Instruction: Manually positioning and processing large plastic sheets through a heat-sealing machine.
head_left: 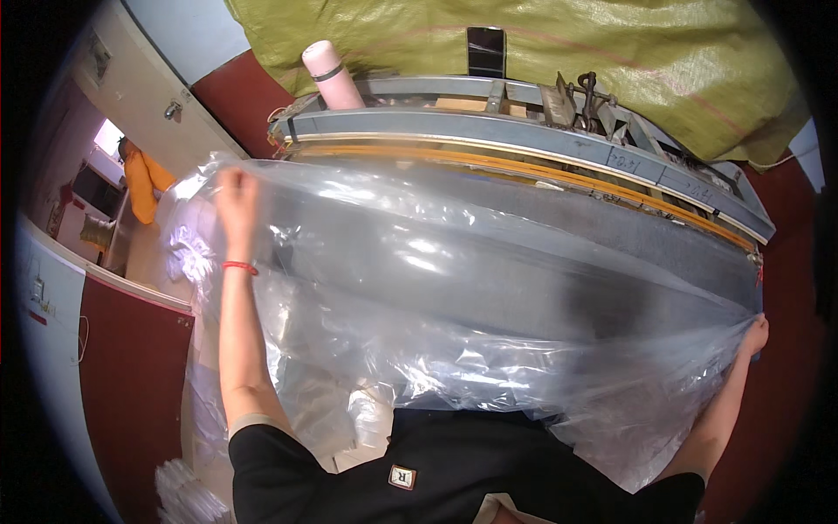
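Note:
A wide sheet of clear plastic film (419, 262) stretches across a long dark work surface (594, 223). At its far left part, my left hand (236, 196) is closed on the film's edge, slightly blurred, with a red cord on the wrist. My right hand (758, 334) grips the film's gathered right end in a fist by the right end of the surface. Between my hands the film hangs in shiny folds, its near part falling toward my body.
Behind the surface runs a grey metal frame (524, 125) with an orange strip (524, 163). A pink bottle (333, 77), a dark phone (486, 52) and a metal clamp (589, 96) are at the back. Bundled film (188, 493) lies lower left. An open door (157, 87) stands left.

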Motion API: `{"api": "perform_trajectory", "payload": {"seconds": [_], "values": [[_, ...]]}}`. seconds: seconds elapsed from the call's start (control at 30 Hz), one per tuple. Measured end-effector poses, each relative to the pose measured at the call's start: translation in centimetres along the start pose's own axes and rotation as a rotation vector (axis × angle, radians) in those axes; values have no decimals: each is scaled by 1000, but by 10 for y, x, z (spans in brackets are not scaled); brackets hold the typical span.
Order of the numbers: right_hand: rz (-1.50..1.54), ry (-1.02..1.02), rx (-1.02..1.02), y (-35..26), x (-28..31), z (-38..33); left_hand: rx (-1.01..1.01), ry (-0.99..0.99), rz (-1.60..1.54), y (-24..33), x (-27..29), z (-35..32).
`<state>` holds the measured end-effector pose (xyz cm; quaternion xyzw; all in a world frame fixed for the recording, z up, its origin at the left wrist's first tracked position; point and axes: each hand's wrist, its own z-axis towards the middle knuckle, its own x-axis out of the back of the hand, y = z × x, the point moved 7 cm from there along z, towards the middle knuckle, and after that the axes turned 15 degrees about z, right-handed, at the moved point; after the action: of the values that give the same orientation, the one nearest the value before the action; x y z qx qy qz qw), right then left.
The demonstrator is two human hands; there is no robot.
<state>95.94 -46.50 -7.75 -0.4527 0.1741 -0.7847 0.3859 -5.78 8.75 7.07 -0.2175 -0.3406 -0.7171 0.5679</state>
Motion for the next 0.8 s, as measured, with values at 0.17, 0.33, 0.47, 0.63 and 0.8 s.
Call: {"api": "perform_trajectory", "payload": {"seconds": [0.17, 0.33, 0.47, 0.63, 0.8], "values": [[-363, -208, -104, -40, 2, -27, 167, -462, 220, -40, -100, -51], [-357, -132, -81, -61, 3, -32, 256, -462, 425, -96, -117, -40], [-373, -108, 0, -121, -4, -53, 204, 109, 147, -64, -87, -32], [-368, -130, -42, -116, -11, -48, 78, -533, -974, 213, -81, -112], [-299, -85, -19, -99, 1, -41, -419, -1606, -1315, 461, 20, -313]]}}
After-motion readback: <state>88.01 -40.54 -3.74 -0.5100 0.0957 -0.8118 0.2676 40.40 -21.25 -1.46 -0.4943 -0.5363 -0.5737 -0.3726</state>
